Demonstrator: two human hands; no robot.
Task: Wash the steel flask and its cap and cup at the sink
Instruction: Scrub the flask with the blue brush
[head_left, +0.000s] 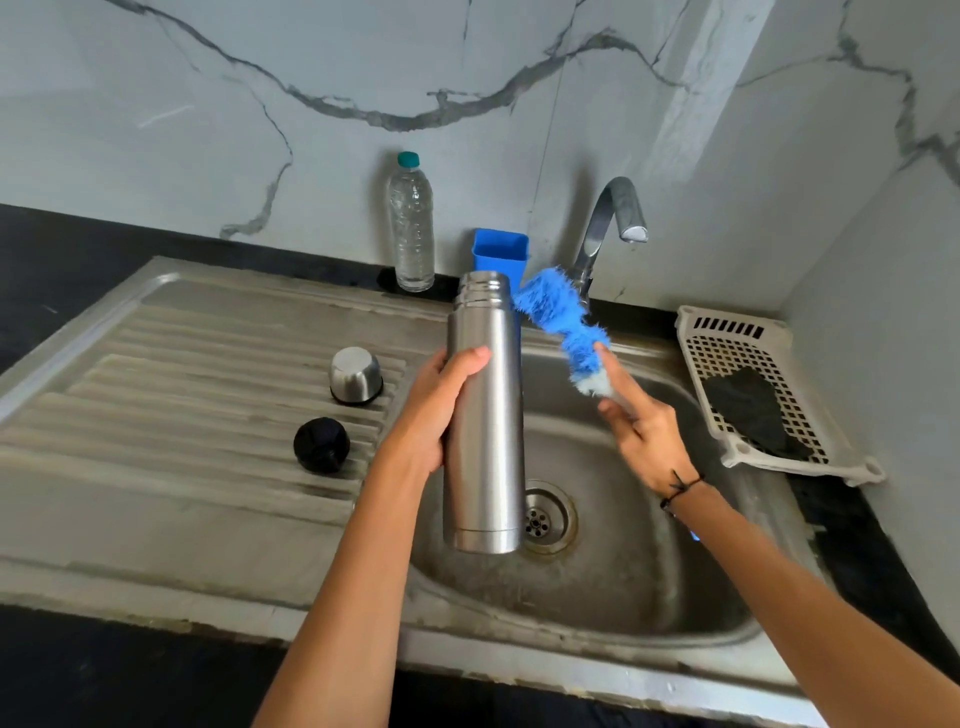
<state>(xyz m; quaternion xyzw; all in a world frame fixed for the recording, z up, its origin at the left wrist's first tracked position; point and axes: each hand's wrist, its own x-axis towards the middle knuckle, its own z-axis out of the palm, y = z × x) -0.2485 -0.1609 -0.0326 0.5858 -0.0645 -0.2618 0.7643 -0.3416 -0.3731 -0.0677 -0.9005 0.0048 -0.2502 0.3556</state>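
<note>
My left hand (441, 410) grips the tall steel flask (485, 415) round its middle and holds it upright over the sink basin (613, 587), its mouth uncovered. My right hand (641, 423) holds the handle of a blue bottle brush (558, 317), index finger stretched along it; the bristle head points up and left, just right of the flask's mouth. The steel cup (356, 375) stands upside down on the ribbed drainboard (182, 415). The black cap (322, 445) lies on the drainboard in front of the cup.
The tap (610, 218) arches over the basin, no water running. A clear plastic bottle (411, 223) and a blue holder (500, 254) stand at the back wall. A white perforated tray (753, 384) with a dark scrubber lies right of the sink. The drain (545, 517) is uncovered.
</note>
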